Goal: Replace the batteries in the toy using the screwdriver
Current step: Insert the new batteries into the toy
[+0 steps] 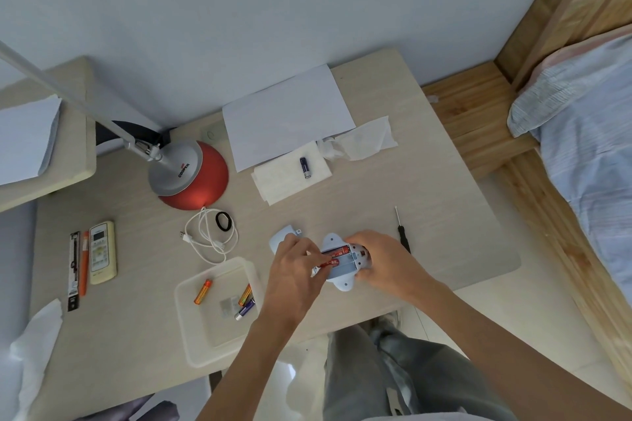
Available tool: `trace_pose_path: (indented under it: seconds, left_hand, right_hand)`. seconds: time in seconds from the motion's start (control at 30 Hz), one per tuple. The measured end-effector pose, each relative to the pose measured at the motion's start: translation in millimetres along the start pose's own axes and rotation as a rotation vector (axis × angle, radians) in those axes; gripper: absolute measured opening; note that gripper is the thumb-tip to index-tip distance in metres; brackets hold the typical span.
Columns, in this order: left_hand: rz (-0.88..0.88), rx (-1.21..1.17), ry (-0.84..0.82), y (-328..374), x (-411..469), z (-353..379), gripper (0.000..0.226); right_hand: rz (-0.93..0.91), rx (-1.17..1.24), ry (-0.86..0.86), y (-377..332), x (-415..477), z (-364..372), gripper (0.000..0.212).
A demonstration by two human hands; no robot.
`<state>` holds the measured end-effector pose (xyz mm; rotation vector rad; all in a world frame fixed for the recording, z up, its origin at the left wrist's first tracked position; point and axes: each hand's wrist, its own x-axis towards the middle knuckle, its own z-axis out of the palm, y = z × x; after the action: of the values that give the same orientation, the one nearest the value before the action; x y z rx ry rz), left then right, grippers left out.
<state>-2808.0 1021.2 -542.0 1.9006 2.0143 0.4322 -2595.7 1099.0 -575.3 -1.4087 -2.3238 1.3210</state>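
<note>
Blue toy [337,278] gripped by both hands, left fingers [316,258] pinching red battery [329,262]; screwdriver [402,232] beside.

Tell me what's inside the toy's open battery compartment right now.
Two red-labelled batteries lie in the toy compartment. The left hand presses on one, the right hand steadies the toy. The hands hide both ends of the compartment.

We see the toy [338,261] near the table's [427,181] front edge, the screwdriver [403,232] just right of it, the tray [191,325] to its left, the lamp [191,174] farther back.
</note>
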Motion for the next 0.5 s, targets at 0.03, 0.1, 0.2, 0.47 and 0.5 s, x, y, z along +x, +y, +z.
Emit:
trace_pose_path:
  seconds: [0.03,0.1,0.2,0.47,0.5]
  left_hand:
    - [0.005,0.02,-0.008,-0.2,1.2,-0.3,0.016]
    - [0.0,0.077,-0.027,2.7,3.6,-2.0,0.018]
    - [-0.019,0.122,-0.041,7.7,5.5,-3.1,0.021]
    - [-0.067,-0.061,0.008,6.8,5.2,9.6,0.023]
    - [-0.068,-0.074,0.014,7.6,5.6,10.7,0.024]
  right_hand:
    - [0.002,0.002,0.0,-0.2,0.4,0.1,0.056]
    - [0.0,0.002,0.002,-0.4,0.6,0.3,0.056]
    - [0.002,-0.001,0.003,-0.3,0.6,0.9,0.058]
    - [-0.002,0.012,0.005,-1.0,-0.4,0.7,0.056]
    - [0.0,0.016,0.004,-1.2,-0.4,0.7,0.055]
